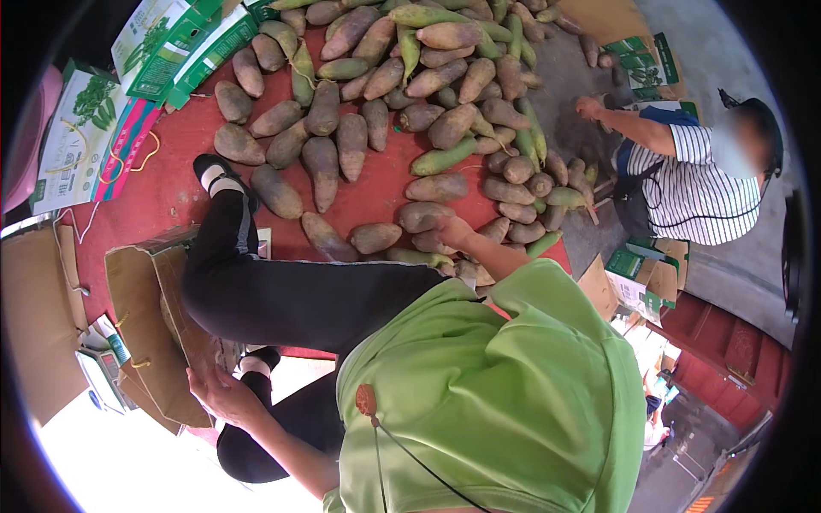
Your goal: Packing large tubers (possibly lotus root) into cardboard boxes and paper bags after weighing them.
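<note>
A big heap of radishes (351, 147), purplish-grey with some green ones, lies spread on a red surface. My right hand (451, 231) reaches to its near edge, the fingers curled round the end of a purplish radish (425, 216). On the left stands an open brown cardboard box (137, 299) with yellow cord handles, and my left hand (218, 395) grips its near edge. What lies inside the box is mostly hidden by its wall and my leg.
Green-and-white printed cartons (154, 51) stand at the far left, beside a pink tub (44, 137). Right of the heap a person in a striped shirt (697, 184) reaches toward it. Other open cartons (646, 269) sit at the right. My legs extend between box and heap.
</note>
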Demonstrator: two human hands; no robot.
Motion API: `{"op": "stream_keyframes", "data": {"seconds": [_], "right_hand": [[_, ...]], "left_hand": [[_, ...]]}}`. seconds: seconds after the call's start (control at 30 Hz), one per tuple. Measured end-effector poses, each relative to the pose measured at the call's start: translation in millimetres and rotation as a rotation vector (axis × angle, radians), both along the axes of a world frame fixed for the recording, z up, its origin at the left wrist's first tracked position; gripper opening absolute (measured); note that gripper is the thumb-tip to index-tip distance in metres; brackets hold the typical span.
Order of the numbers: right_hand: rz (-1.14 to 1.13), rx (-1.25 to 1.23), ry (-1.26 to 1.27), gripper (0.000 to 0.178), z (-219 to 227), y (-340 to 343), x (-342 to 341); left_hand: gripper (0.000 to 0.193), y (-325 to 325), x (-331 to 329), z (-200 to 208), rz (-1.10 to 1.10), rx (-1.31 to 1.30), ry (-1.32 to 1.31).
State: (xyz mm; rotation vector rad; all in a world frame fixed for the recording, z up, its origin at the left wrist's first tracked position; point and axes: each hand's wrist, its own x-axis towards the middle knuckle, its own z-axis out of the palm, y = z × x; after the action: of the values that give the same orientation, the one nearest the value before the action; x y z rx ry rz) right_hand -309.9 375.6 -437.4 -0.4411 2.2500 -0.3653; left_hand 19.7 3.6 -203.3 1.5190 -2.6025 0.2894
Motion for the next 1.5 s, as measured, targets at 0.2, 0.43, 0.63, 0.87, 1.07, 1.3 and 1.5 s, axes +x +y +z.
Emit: {"op": "stream_keyframes", "data": {"seconds": [0.2, 0.43, 0.63, 0.87, 1.07, 1.3, 1.5], "right_hand": [[-0.093, 0.072, -0.095, 0.025, -6.5, 9.5, -3.5], [-0.168, -0.052, -0.159, 0.02, 7.5, 29.6, 14.0], [-0.051, 0.201, -0.061, 0.024, 22.1, 97.5, 4.1], [-0.444, 0.26, 0.072, 0.023, 16.6, 190.2, -48.9], [-0.319, 0.256, -0.015, 0.02, 9.3, 169.5, -3.9], [-0.305, 0.291, -0.233, 0.034, -16.1, 112.9, 52.5], [0.023, 0.336, 0.08, 0.059, -5.0, 53.1, 28.0]], "left_hand": [[0.019, 4.3, -4.1, 4.1, 0.061, 0.056, -0.032], [0.021, 0.1, 3.4, 2.6, 0.044, 0.039, -0.068], [0.022, 1.8, 3.0, 3.4, 0.014, 0.023, -0.11], [0.021, -2.5, 7.7, -1.5, -0.033, -0.01, -0.106], [0.025, 0.0, 0.7, 3.2, 0.106, 0.098, -0.122], [0.02, -0.4, -1.8, 4.7, 0.079, 0.09, -0.149], [0.02, -0.1, -1.3, 4.6, 0.075, 0.099, -0.142]]}}
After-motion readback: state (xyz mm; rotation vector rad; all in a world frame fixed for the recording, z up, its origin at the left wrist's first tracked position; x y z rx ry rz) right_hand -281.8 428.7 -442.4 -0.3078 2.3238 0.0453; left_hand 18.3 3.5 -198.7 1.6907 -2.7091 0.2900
